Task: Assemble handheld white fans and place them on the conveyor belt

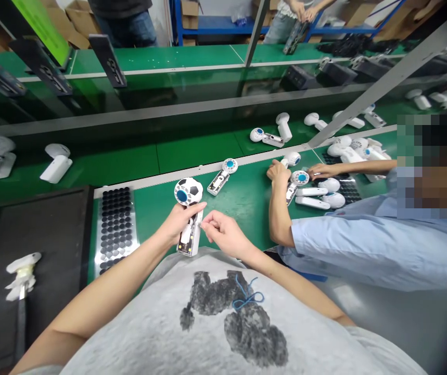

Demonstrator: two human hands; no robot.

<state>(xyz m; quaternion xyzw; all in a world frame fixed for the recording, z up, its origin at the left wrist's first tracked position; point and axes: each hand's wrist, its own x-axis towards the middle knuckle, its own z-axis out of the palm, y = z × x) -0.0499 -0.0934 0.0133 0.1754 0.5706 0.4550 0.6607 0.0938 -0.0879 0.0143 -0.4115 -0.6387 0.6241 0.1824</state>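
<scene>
Right hand (pixel 223 234) just beside white handheld fan (pixel 188 191), gripped in left hand (pixel 177 223)

Wearer's hands (pixel 180 221): two, with one soccer-ball handheld fan (pixel 188 191). Co-worker's hands (pixel 280 174): two. Black-dotted sheets (pixel 116 229): two.

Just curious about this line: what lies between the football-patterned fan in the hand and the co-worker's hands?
In the head view, one opened handheld fan lies on the green workbench.
</scene>
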